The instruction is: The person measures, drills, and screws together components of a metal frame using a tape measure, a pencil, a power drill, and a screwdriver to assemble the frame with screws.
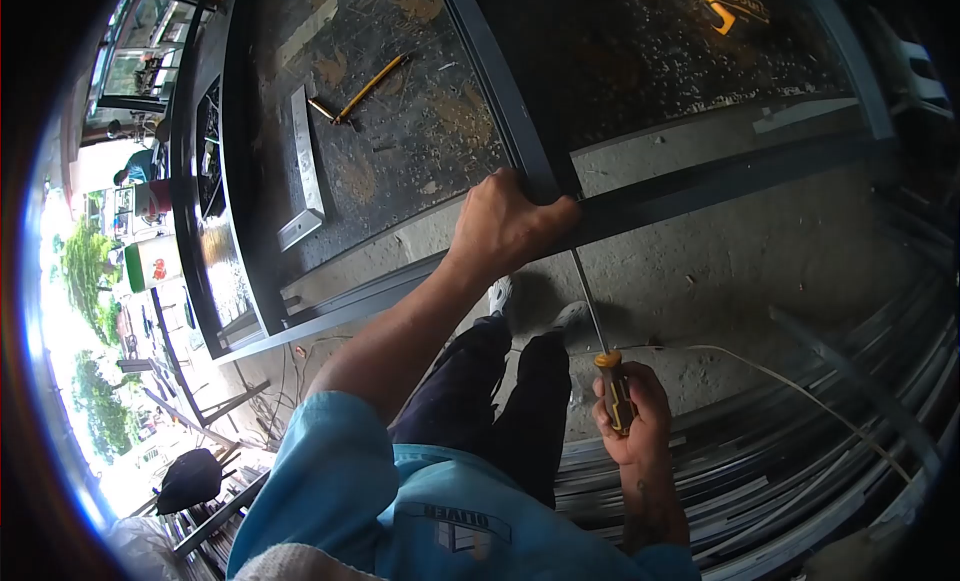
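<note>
A wide, fisheye view from a head-worn camera looks down a person's own body to a dusty concrete floor [760, 251]. A large dark grey metal frame [690, 189] made of long straight bars lies flat on the floor, with an upright bar meeting a cross bar in front of the person.

The left hand [505, 226] is closed around the frame right at this joint, fingers wrapped over the bar's edge, gripping it firmly. The right hand [630, 411] is closed in a fist around the yellow and black handle of a long screwdriver [600, 331]. Its thin steel shaft points up towards the joint, with the tip ending just beside the left hand; whether the tip sits in a screw cannot be told.

Judging by this, work on the joint appears to be under way and not finished: the frame is held and the tool is still at the corner.

A second yellow-handled tool [365, 89] and a pale metal angle bracket [305, 171] lie on the floor within the frame, well apart from the hands. A stack of long grey metal strips [800, 461] lies to the right, and a thin pale cord [800, 386] trails across them.
</note>
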A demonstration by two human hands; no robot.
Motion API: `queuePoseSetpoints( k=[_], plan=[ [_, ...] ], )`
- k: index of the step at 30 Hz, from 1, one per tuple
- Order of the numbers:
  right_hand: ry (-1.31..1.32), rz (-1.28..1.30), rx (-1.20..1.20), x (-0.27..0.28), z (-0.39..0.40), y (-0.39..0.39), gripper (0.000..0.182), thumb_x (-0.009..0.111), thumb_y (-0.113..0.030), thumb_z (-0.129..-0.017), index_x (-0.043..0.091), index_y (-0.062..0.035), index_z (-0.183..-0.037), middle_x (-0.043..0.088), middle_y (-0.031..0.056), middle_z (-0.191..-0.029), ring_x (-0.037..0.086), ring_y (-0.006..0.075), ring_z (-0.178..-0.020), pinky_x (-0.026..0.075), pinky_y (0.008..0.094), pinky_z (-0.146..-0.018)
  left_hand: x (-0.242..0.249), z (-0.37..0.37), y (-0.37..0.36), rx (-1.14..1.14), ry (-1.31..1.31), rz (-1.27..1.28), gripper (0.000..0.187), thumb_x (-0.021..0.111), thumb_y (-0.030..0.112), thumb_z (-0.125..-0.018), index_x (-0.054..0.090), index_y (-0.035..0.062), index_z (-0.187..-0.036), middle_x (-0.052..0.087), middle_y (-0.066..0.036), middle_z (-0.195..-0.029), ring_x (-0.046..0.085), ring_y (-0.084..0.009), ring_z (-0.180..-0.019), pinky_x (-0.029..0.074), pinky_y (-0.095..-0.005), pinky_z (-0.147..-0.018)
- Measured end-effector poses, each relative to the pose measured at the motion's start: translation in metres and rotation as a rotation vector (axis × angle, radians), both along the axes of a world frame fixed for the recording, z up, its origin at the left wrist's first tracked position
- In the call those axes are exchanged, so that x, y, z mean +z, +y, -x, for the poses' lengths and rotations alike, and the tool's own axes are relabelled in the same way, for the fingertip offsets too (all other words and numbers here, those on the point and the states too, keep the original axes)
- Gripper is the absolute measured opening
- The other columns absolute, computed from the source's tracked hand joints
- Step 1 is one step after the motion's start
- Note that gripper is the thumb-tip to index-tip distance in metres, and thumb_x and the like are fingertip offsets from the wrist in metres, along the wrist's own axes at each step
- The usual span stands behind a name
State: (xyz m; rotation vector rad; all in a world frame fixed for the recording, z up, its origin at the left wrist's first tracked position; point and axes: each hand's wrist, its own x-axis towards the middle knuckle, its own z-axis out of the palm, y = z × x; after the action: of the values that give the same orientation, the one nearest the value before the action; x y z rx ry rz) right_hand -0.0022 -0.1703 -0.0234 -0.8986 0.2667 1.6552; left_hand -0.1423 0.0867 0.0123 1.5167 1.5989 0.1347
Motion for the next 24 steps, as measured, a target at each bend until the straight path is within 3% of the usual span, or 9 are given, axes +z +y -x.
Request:
queuePoseSetpoints(
  k=[3,7,9,10,12,13,15,20,24],
  plan=[
    [0.227,0.001,0.019,-0.004,-0.008,0.001,0.027,0.054,-0.024,-0.095,0.054,-0.0021,-0.112,0.062,0.0189,-0.090,0.059,0.0183,-0.057,0.041,0.0234,-0.041,0.007,-0.003,0.000,0.022,0.012,0.008,0.053,0.066,0.038,-0.070,0.062,-0.0147,-0.075,0.065,-0.022,-0.066,0.068,-0.0293,-0.068,0.053,-0.0394,-0.065],
    [0.223,-0.014,-0.013,0.005,-0.006,0.003,0.026,0.060,-0.018,-0.091,0.055,-0.0027,-0.112,0.063,0.0177,-0.091,0.062,0.0199,-0.060,0.046,0.0250,-0.044,0.002,-0.001,-0.001,0.036,0.000,-0.031,0.054,0.067,0.038,-0.070,0.062,-0.0152,-0.078,0.065,-0.022,-0.068,0.068,-0.0293,-0.068,0.053,-0.0394,-0.065],
    [-0.772,-0.117,0.224,0.016,-0.001,0.003,0.026,0.068,-0.010,-0.085,0.057,-0.0020,-0.107,0.063,0.0178,-0.091,0.063,0.0216,-0.061,0.051,0.0283,-0.049,0.005,-0.001,-0.001,0.026,-0.002,-0.011,0.054,0.067,0.037,-0.070,0.062,-0.0153,-0.079,0.065,-0.022,-0.069,0.068,-0.0295,-0.069,0.053,-0.0397,-0.066],
    [-0.773,-0.113,0.226,0.019,0.001,0.007,0.026,0.068,-0.010,-0.085,0.057,-0.0020,-0.107,0.063,0.0178,-0.091,0.063,0.0216,-0.061,0.051,0.0283,-0.049,0.005,0.000,-0.001,0.027,-0.003,-0.007,0.054,0.067,0.037,-0.070,0.062,-0.0153,-0.079,0.065,-0.022,-0.069,0.068,-0.0295,-0.069,0.053,-0.0397,-0.066],
    [-2.039,-0.359,0.321,0.023,0.004,0.017,0.025,0.072,-0.005,-0.080,0.059,-0.0004,-0.101,0.064,0.0170,-0.087,0.064,0.0227,-0.062,0.053,0.0296,-0.054,0.004,-0.001,-0.001,0.020,-0.008,-0.008,0.054,0.067,0.037,-0.070,0.061,-0.0160,-0.080,0.065,-0.023,-0.070,0.069,-0.0308,-0.071,0.053,-0.0399,-0.067],
    [-2.041,-0.355,0.326,0.018,0.007,0.015,0.025,0.072,-0.005,-0.080,0.059,-0.0004,-0.101,0.064,0.0170,-0.087,0.064,0.0227,-0.062,0.053,0.0296,-0.054,0.004,-0.002,-0.001,0.019,-0.011,-0.003,0.054,0.067,0.037,-0.070,0.061,-0.0160,-0.080,0.065,-0.023,-0.070,0.069,-0.0308,-0.071,0.053,-0.0399,-0.067],
    [-1.626,-0.299,0.228,0.007,0.016,0.009,0.022,0.071,-0.007,-0.082,0.059,0.0014,-0.098,0.064,0.0156,-0.081,0.066,0.0235,-0.063,0.053,0.0296,-0.054,0.004,-0.002,0.000,0.020,-0.002,-0.009,0.055,0.067,0.037,-0.070,0.060,-0.0166,-0.080,0.065,-0.024,-0.070,0.069,-0.0318,-0.071,0.053,-0.0399,-0.067],
    [-1.157,-0.195,0.286,0.019,0.009,0.010,0.017,0.063,-0.007,-0.089,0.055,0.0023,-0.101,0.064,0.0067,-0.071,0.062,0.0073,-0.065,0.047,0.0215,-0.053,0.007,-0.002,0.002,-0.005,0.043,0.029,0.057,0.067,0.039,-0.071,0.059,-0.0160,-0.084,0.065,-0.023,-0.073,0.068,-0.0301,-0.071,0.053,-0.0381,-0.066],
    [-0.821,-0.057,0.253,0.012,0.007,0.003,0.017,0.063,-0.008,-0.090,0.054,0.0019,-0.101,0.062,0.0059,-0.071,0.056,0.0057,-0.059,0.044,0.0208,-0.050,0.000,-0.001,-0.001,0.008,-0.010,-0.028,0.053,0.066,0.037,-0.072,0.060,-0.0157,-0.078,0.065,-0.024,-0.070,0.069,-0.0329,-0.071,0.054,-0.0398,-0.067]
  ],
)
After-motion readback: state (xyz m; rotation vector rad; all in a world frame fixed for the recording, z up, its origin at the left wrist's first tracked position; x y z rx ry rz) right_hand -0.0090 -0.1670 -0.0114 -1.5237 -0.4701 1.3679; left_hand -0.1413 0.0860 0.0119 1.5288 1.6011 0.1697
